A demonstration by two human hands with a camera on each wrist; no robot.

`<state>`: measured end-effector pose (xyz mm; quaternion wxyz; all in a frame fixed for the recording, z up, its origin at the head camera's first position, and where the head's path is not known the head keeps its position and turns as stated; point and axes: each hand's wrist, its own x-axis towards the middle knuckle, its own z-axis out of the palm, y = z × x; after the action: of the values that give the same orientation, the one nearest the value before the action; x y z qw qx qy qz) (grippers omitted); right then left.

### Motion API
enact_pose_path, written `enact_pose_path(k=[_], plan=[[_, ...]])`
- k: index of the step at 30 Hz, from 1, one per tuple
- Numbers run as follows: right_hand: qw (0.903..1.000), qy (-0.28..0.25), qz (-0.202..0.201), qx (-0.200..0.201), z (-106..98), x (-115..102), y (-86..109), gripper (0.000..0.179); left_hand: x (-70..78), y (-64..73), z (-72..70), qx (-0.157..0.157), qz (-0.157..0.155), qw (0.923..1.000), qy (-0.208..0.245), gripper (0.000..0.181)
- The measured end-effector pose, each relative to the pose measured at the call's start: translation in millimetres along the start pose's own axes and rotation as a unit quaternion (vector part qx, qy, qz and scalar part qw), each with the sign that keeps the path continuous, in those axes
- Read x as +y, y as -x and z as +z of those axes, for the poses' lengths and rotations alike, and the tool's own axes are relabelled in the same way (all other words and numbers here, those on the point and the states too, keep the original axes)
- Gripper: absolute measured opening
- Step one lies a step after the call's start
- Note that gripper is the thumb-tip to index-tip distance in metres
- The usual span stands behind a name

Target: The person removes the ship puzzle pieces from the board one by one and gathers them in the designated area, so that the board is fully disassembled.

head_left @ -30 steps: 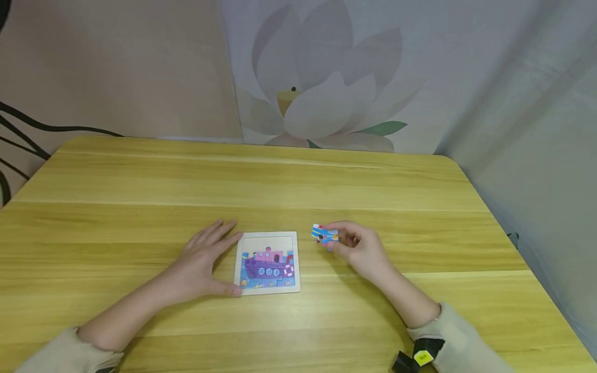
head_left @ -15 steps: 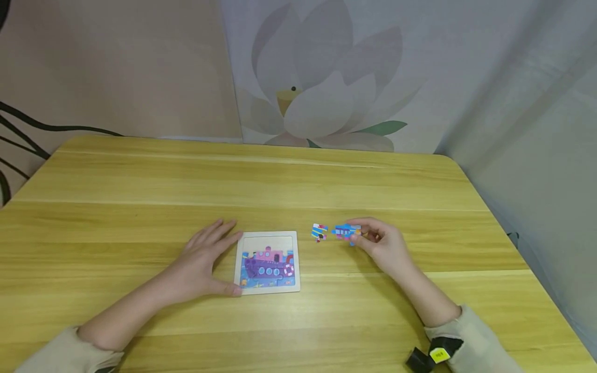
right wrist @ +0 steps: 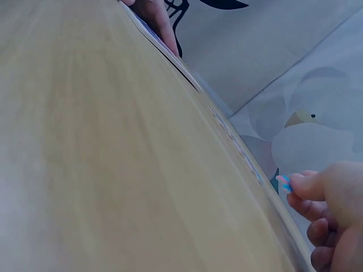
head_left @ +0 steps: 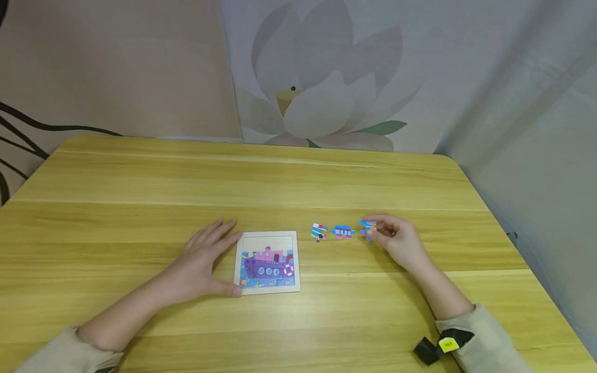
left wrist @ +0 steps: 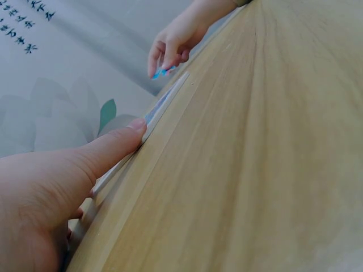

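My left hand (head_left: 207, 259) lies with fingers spread at the left side of a white-framed jigsaw puzzle (head_left: 298, 264); its thumb and index fingertip touch the frame. The lower part of the puzzle shows a purple and pink ship, and the upper strip is bare backing. Between thumb and fingers, my right hand (head_left: 396, 241) pinches a blue puzzle piece (head_left: 366, 229) with pink and orange spots, partly covered by the fingers. In the right wrist view this piece (right wrist: 285, 182) sits just above the table. Left of it lie a purple-and-blue piece (head_left: 343, 231) and a striped piece (head_left: 319, 232).
The wooden table (head_left: 280, 181) reaches back to a curtain printed with a large flower (head_left: 326, 98). Black cables (head_left: 60, 127) hang beyond the left corner. A black strap with a yellow label (head_left: 449, 345) is on the right sleeve.
My right hand has moved rightward, leaving first the striped piece and then the purple-and-blue piece in a row on the table. The left hand and frame have stayed put.
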<state>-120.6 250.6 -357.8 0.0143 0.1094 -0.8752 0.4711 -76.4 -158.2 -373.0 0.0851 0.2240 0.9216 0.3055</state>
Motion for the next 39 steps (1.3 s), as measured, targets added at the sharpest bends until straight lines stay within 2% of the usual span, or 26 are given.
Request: enact_pose_path(k=[4,8,15,26,36,39], plan=[[0.9999,0.005,-0.006,-0.007,-2,7,-2.1,0.026,0.8,0.2,-0.3,0.004,0.007,1.0000,0.001,0.117],[0.9997,0.021,0.006,-0.015,-3,11,-3.6,0.026,1.7,0.0,-0.6,0.004,0.010,0.9999,0.000,0.116],[0.9971,0.068,0.017,-0.032,-3,14,-7.2,0.025,1.2,0.1,-0.2,0.004,0.011,0.9999,0.001,0.116],[0.9850,0.163,-0.028,-0.050,-5,11,-9.0,0.023,1.6,-0.1,0.3,0.007,0.010,0.9999,0.008,0.116],[0.9866,0.154,-0.024,-0.047,-6,12,-6.2,0.024,0.8,-0.1,0.1,0.003,0.007,1.0000,0.000,0.117],[0.9888,0.144,-0.022,-0.033,-6,12,-6.4,0.025,0.1,0.3,0.1,0.003,0.005,1.0000,0.001,0.118]])
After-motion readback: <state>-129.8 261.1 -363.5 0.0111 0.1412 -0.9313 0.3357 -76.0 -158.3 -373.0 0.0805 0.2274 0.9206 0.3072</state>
